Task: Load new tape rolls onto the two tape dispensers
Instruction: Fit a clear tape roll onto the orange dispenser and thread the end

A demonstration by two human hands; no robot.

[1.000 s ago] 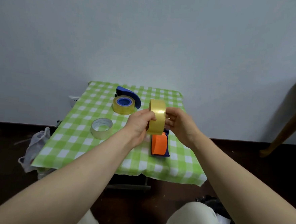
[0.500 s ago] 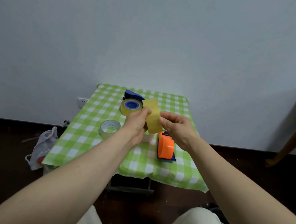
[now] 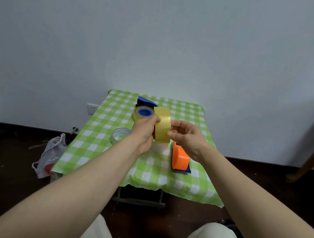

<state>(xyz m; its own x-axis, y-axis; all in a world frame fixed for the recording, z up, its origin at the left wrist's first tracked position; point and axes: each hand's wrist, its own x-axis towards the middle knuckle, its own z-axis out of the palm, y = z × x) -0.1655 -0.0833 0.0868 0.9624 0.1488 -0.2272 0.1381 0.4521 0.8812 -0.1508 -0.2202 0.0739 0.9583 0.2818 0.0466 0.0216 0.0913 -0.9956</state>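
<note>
Table [image 3: 102,143], green check cloth, carries everything. On it, far side: blue dispenser [image 3: 145,101] with a roll seated on its blue hub. Near right: orange dispenser [image 3: 180,158], no roll visible on it.

Yellow tape roll [image 3: 163,125] is off the table, on edge, between your hands. Left hand [image 3: 144,134] is closed around its left rim; right hand [image 3: 185,136] pinches the band face with its fingertips.

Judgement: light, rigid ring, slick outer face. Hold it by rim and core, not by the band.
</note>
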